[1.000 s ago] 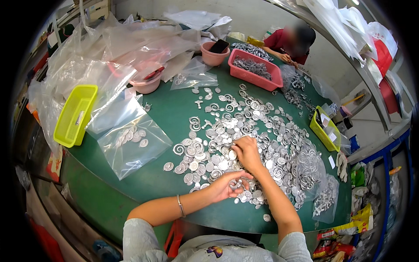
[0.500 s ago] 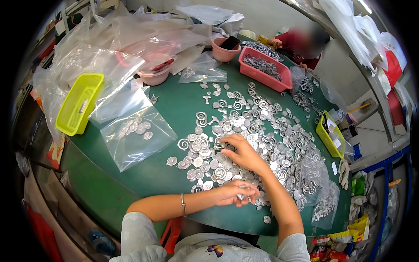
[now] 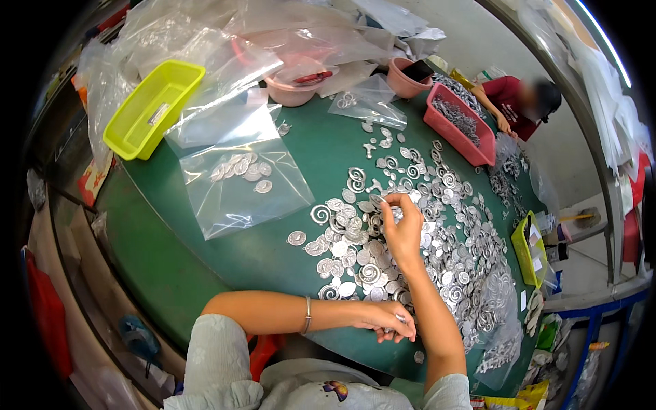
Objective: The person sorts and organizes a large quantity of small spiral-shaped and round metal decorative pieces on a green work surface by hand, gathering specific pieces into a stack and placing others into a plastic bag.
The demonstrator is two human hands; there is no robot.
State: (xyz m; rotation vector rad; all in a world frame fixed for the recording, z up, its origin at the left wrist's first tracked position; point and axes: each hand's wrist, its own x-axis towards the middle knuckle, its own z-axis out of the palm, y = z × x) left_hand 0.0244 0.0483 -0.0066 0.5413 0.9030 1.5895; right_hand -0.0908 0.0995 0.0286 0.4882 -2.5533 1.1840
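Note:
A broad heap of silver metal pendants (image 3: 369,273), ovals and spirals among them, covers the middle of the green table. Over its upper left part, my right hand (image 3: 404,229) pinches an oval pendant (image 3: 376,200) between thumb and fingers. My left hand (image 3: 388,320), a bangle on its wrist, is closed near the table's front edge, beside my right forearm. Bits of silver show between its fingers; most of what it holds is hidden. Left of the heap lies a clear plastic bag (image 3: 239,205) with several oval pendants (image 3: 242,166) on it or in it; I cannot tell which.
A yellow-green basket (image 3: 154,113) stands at the left. Pink bowls (image 3: 292,90) and a pink basket (image 3: 461,128) of metal parts stand at the back. Filled clear bags (image 3: 499,301) and a smaller yellow-green basket (image 3: 529,249) are at right. A person (image 3: 512,102) sits at the far right corner.
My view has shifted, so the table appears further left and turned. My right hand has risen from the heap with a pendant in its pinch. The fingers of my left hand have closed more tightly.

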